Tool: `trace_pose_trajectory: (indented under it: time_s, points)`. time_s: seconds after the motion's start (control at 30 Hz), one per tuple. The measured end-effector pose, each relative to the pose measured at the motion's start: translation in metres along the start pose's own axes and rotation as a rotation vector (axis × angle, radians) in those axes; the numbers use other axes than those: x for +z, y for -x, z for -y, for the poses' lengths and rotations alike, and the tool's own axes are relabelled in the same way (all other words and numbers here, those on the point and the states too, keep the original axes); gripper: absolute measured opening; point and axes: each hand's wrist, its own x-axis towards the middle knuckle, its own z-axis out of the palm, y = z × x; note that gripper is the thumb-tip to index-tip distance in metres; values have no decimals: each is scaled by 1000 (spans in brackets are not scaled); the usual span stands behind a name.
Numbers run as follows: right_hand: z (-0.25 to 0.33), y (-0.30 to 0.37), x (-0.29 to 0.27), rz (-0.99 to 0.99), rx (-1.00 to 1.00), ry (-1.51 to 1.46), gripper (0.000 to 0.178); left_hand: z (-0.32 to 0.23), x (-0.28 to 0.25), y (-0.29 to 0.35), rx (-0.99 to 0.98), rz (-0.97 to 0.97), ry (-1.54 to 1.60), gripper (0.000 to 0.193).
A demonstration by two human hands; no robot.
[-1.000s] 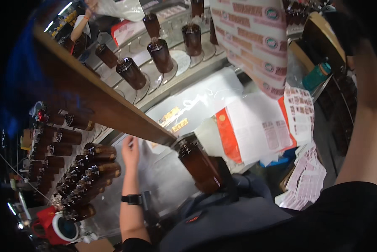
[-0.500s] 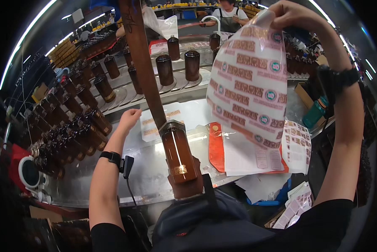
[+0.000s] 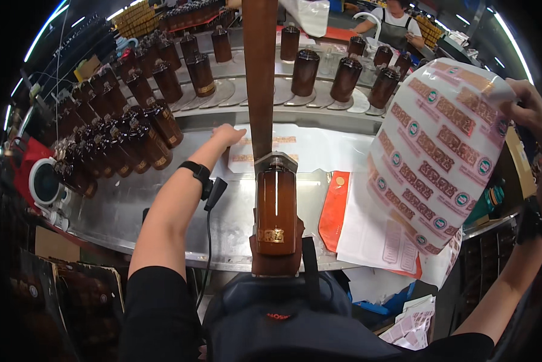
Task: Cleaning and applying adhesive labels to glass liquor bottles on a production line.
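Observation:
My right hand, raised at the far right, grips the upper corner of a white label sheet. The sheet hangs curled, with rows of gold-brown labels and round green marks. At the left of the brown post, my left hand reaches over the left end of a pale sheet with gold strips on the metal table. Its fingers point right and seem stretched; their undersides are hidden. In front of me, an amber bottle with a gold label near its base lies in a brown holder.
An upright brown post crosses the middle. Amber bottles crowd the left side; others stand on a conveyor of round plates. Papers and an orange folder lie right. Another person works beyond.
The view has swung right. My left hand has moved over the pale sheet's left end. The label sheet has shifted right and lower in my right hand, which still grips it.

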Motion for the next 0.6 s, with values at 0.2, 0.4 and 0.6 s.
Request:
trace_pose_trajectory:
  time_s: [0.2, 0.4, 0.6]
  points:
    - [-15, -5, 9, -53, 13, 35, 27, 3, 3, -9, -55, 126, 370, 50]
    - [13, -6, 24, 85, 70, -89, 16, -2, 22, -30, 120, 61, 330, 44]
    - [28, 2, 24, 113, -49, -46, 18, 10, 39, -70, 350, 195, -265, 54]
